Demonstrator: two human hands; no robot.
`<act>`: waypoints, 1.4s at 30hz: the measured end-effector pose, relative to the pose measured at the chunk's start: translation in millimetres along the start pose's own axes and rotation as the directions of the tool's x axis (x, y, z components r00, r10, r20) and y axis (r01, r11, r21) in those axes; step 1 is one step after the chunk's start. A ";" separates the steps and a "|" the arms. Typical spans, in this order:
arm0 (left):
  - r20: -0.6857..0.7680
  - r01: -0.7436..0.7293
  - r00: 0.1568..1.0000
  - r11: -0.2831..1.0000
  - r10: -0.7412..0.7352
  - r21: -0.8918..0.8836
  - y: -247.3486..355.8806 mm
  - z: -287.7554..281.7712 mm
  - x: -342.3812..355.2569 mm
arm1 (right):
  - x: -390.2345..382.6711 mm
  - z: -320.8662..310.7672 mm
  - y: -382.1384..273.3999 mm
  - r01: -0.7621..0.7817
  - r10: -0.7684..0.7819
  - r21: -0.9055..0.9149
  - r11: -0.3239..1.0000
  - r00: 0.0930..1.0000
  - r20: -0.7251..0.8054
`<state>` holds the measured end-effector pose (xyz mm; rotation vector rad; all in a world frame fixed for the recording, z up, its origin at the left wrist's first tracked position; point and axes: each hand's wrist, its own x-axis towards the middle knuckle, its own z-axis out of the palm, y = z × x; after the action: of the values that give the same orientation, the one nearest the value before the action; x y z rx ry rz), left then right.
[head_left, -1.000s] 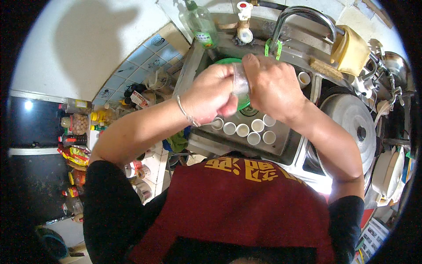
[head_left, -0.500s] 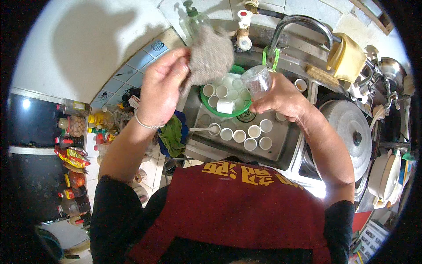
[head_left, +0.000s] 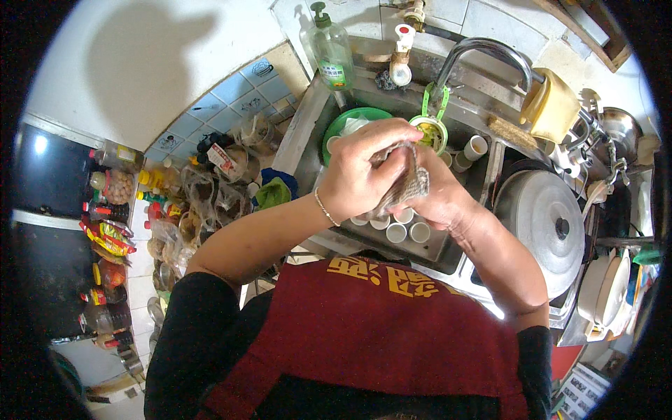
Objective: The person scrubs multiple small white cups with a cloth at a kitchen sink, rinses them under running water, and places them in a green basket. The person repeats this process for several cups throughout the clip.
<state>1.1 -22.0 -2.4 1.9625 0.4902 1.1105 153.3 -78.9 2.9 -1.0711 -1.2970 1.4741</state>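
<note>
Both hands have come in to the mid of the frame since ½ a sec ago, w/ the grey cloth (head_left: 413,186) now bunched btw them. Then, the cloth was up high in the L hand (head_left: 364,166) & a clear cup was in the R hand (head_left: 445,187); now the cup is out of sight. Maybe it's in the cloth, can't tell. L hand has its fingers curled round the cloth, just L of mid frame. R hand is just R of it, bent in & touching the cloth; can't tell how far shut it is or if it has the cup, b/c some fingers are hid. So both hands now seem to work on the same cloth. Below them, small white cups (head_left: 396,232) stand in the metal sink (head_left: 297,131), some part hid by the hands. Green bowl (head_left: 327,133) is up & L of the hands, w/ pale stuff in it. More white cups (head_left: 471,152) are up & R of mid frame. Big pot lid (head_left: 535,231) is at the R side.
</note>
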 end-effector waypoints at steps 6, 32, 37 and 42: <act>-0.150 0.557 0.824 0.830 -0.547 0.035 -3.6 13.6 29.2 | -2.1 13.3 14.3 -0.072 -0.453 -0.997 0.037 0.888 -0.080; 0.044 -0.281 0.958 0.898 0.283 0.339 33.1 -28.2 61.2 | 1.3 -7.2 -20.4 0.093 -0.121 -0.186 0.978 0.982 -0.143; 0.007 0.234 0.969 0.927 -0.247 0.293 36.7 -4.5 37.2 | -2.1 13.7 -42.4 -0.335 0.013 -0.738 0.586 0.914 -0.405; 0.308 0.660 0.744 0.723 -0.593 -0.202 9.7 -10.7 48.2 | -4.2 -2.8 -10.8 0.049 -0.674 -0.994 -0.097 0.732 0.101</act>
<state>17.4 8.9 33.8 1.4442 0.7508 0.4755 157.8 -81.5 13.7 -1.5012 -2.0407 -0.5528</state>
